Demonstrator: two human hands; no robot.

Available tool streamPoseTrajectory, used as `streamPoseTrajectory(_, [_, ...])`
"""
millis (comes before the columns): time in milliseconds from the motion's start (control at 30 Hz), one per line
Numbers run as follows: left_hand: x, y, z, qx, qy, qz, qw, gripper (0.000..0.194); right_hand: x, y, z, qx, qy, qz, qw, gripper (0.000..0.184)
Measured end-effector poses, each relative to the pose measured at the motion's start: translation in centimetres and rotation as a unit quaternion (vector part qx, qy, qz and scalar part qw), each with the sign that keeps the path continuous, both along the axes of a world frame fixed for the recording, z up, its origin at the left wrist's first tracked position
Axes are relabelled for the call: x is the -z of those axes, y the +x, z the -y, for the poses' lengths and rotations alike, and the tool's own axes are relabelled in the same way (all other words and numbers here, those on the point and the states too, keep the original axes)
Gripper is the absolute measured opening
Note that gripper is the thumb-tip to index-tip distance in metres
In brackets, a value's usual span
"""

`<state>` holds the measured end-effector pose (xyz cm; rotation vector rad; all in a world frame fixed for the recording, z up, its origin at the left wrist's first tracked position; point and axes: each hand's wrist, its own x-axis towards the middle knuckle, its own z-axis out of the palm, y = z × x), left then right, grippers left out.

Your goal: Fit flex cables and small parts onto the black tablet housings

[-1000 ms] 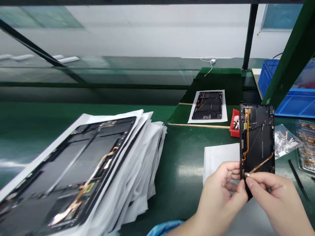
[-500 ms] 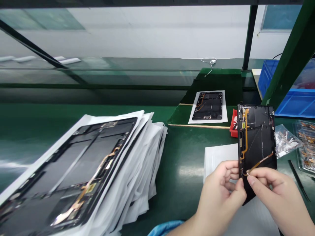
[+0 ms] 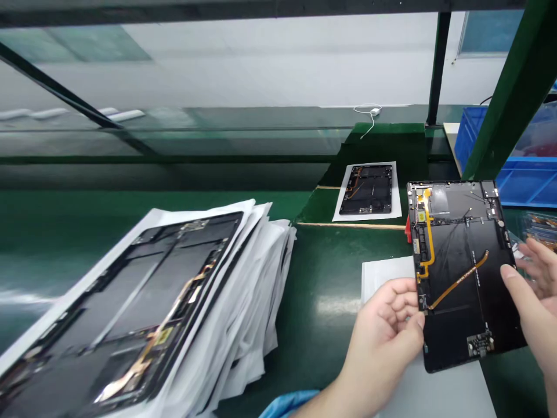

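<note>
A black tablet back housing (image 3: pixel 452 325) is raised at the right, its inner side towards me. My left hand (image 3: pixel 389 337) grips its left edge, thumb in front and fingers curled behind. An orange flex cable (image 3: pixel 429 232) runs down the housing's left side, and a second flex ribbon (image 3: pixel 461 281) slants across the middle. A small circuit board (image 3: pixel 480 343) sits near the bottom. My right hand (image 3: pixel 533 296) is at the right edge, fingers apart, its thumb tip overlapping the edge; whether it touches is unclear. White sheets (image 3: pixel 448 389) lie below the housing.
At the left stands a stack of similar housings (image 3: pixel 143 290) interleaved with white foam sheets (image 3: pixel 243 313). Another housing (image 3: pixel 369 188) lies on a sheet farther back. A blue crate (image 3: pixel 526 180) and a green post (image 3: pixel 509 93) are at the right, with a red bin (image 3: pixel 408 229) partly hidden.
My right hand has let go of the slanting flex ribbon and moved right to the housing's edge. The housing has turned to face me more fully. My left hand still holds it.
</note>
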<state>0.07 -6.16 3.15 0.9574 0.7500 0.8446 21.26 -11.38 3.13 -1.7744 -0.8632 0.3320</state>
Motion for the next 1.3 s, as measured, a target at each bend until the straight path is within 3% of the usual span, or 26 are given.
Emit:
streamPoseTrajectory(100, [0.0, -0.1, -0.2, 0.007, -0.010, 0.012, 1.000, 0.035, 0.4, 0.8, -0.2, -0.007, -0.027, -0.169, 0.985, 0.064])
streamPoseTrajectory(200, [0.0, -0.1, -0.3, 0.010, -0.008, 0.005, 1.000, 0.041, 0.4, 0.7, -0.2, 0.003, -0.015, -0.209, 0.978, 0.062])
streamPoseTrajectory(400, [0.4, 0.0, -0.2, -0.019, 0.026, -0.042, 0.999, 0.047, 0.0, 0.0, -0.2, 0.031, -0.009, -0.194, 0.980, 0.057])
streamPoseTrajectory(733, [0.9, 0.1, -0.1, -0.044, 0.112, -0.114, 0.986, 0.038, -0.1, -0.5, 0.0, 0.035, -0.027, -0.170, 0.985, 0.055])
streamPoseTrajectory(933, [0.6, -0.1, -0.2, -0.040, 0.193, -0.187, 0.962, 0.036, 0.0, -0.7, 0.3, 0.042, -0.042, -0.158, 0.986, 0.061])
streamPoseTrajectory(1133, [0.4, -0.5, 0.0, -0.059, 0.272, -0.292, 0.915, 0.037, 0.3, -0.8, 0.3, 0.039, -0.049, -0.167, 0.984, 0.065])
streamPoseTrajectory(1300, [0.4, -0.4, -0.1, -0.055, 0.273, -0.268, 0.922, 0.039, 0.4, -0.7, 0.1, 0.048, -0.038, -0.171, 0.983, 0.060])
